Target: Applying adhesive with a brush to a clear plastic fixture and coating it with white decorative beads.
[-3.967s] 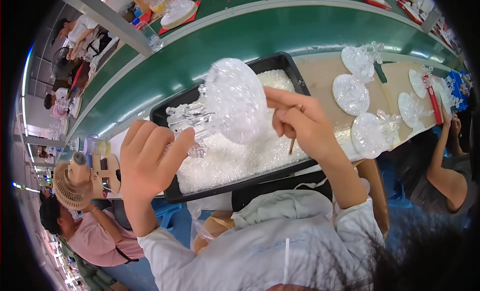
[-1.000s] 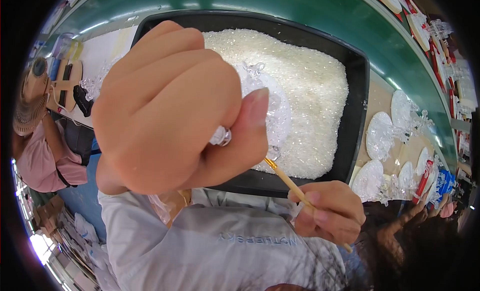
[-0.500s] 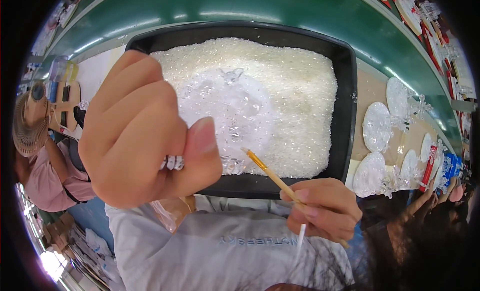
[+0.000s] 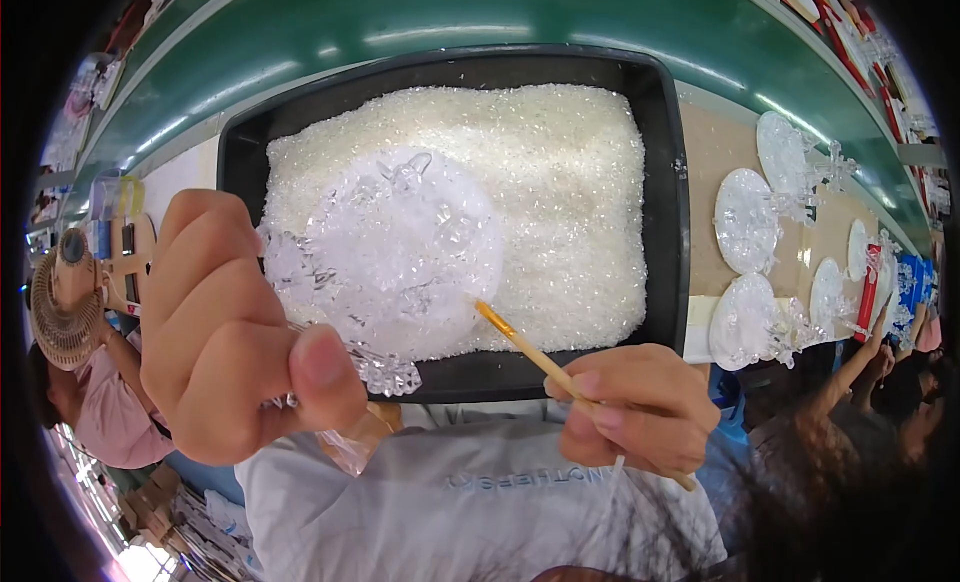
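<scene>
Brushwork on the clear ornate disc [image 4: 400, 252] seems the step in hand: the disc is above the black tray [image 4: 667, 242], over the left part of its glittering granules [image 4: 570, 202]. At the tray's near-left corner the left hand [image 4: 240, 337] is curled closed round the disc's clear projections; off its near edge the right hand [image 4: 645, 412] pinches a thin brush [image 4: 545, 362] — tip at the disc's rim, contact unclear. The next stroke calls for a steady disc — and light pressure.

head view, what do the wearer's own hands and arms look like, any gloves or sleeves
The left hand and right hand are bare, without gloves. The wearer has a pale grey top with blue lettering across it; its sleeve ends cannot be made out.
</scene>
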`<action>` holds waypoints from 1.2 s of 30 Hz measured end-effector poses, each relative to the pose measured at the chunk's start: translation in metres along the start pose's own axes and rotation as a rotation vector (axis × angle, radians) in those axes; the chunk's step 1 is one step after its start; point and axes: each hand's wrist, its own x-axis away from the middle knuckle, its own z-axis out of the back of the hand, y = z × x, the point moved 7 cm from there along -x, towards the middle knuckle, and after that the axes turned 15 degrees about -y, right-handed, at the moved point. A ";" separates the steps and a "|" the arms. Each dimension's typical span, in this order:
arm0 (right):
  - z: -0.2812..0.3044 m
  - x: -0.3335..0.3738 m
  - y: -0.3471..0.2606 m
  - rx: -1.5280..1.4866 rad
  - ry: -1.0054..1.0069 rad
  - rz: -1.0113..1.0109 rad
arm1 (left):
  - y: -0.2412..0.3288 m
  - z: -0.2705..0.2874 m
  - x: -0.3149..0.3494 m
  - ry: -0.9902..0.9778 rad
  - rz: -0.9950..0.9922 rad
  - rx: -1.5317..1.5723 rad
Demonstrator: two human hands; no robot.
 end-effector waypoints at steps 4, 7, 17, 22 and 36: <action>0.001 -0.001 0.001 0.016 0.069 0.030 | 0.003 0.002 0.001 -0.003 -0.023 -0.018; 0.002 -0.003 0.001 0.035 0.119 0.054 | 0.005 0.003 0.005 -0.022 0.006 0.008; 0.002 -0.006 -0.003 0.036 0.081 0.071 | 0.023 0.009 0.014 0.107 -0.047 -0.117; 0.005 -0.001 -0.001 0.029 0.017 0.015 | 0.024 -0.001 0.018 0.192 -0.126 -0.165; 0.007 -0.012 -0.005 -0.020 -0.102 -0.124 | 0.032 0.004 0.025 0.259 -0.167 -0.190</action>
